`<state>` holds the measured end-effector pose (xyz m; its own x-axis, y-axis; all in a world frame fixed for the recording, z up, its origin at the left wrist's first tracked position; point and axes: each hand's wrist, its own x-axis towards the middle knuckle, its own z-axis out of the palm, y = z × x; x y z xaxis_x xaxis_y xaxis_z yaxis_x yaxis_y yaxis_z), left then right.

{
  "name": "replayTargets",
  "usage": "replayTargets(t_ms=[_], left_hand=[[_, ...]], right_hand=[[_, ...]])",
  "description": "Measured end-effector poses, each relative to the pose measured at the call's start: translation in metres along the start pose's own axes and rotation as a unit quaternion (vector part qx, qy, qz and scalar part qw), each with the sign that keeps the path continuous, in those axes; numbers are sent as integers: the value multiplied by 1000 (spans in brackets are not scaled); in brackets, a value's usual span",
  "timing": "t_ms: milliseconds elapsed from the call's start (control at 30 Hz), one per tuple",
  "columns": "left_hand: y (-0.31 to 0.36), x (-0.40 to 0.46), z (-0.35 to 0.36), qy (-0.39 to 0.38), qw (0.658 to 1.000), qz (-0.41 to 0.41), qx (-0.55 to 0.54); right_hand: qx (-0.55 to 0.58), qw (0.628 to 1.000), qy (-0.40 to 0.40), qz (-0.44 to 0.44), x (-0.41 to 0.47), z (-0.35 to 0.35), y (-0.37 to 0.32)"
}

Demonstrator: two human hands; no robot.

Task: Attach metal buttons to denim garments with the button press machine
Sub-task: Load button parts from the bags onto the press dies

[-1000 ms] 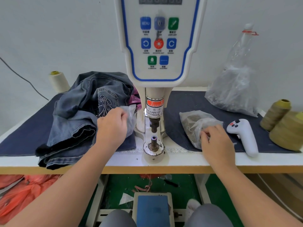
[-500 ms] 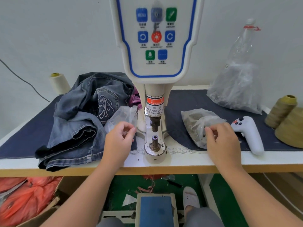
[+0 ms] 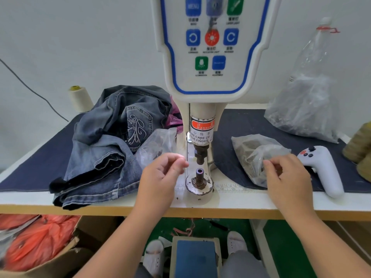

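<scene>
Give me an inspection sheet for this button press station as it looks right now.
Surface: white table with a dark cloth mat.
Job's things: button press machine, lower die bare; denim garments heaped left; two small clear bags.
Clutter: white controller, thread cones, large plastic bag.
Grippers: left hand fingers pinched near the die, contents unclear; right hand at the right bag, grip unclear.
Cables: dark cable on the wall.
Surroundings: foot pedal, orange bags below.

Left hand [image 3: 160, 173] curled beside the lower die [image 3: 199, 175] — perhaps pinching something; right hand [image 3: 285, 173] fingers the plastic bag [image 3: 255, 153].
</scene>
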<state>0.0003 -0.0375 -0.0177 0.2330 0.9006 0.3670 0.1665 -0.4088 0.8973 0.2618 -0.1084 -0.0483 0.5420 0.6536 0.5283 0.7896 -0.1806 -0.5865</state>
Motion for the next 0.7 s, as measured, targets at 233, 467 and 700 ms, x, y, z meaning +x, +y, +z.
replayTargets(t_ms=[233,467,700], left_hand=[[14,5,12,-72,995,-57,-28],[12,0,20,-100,994,-32,-9],[12,-2,18,-76,995,12,59]], right_hand=[[20,1000,8,0,-2,-4,-1],[20,1000,0,3,-1,-3,-1],[20,1000,-5,11,0,-3,-1]])
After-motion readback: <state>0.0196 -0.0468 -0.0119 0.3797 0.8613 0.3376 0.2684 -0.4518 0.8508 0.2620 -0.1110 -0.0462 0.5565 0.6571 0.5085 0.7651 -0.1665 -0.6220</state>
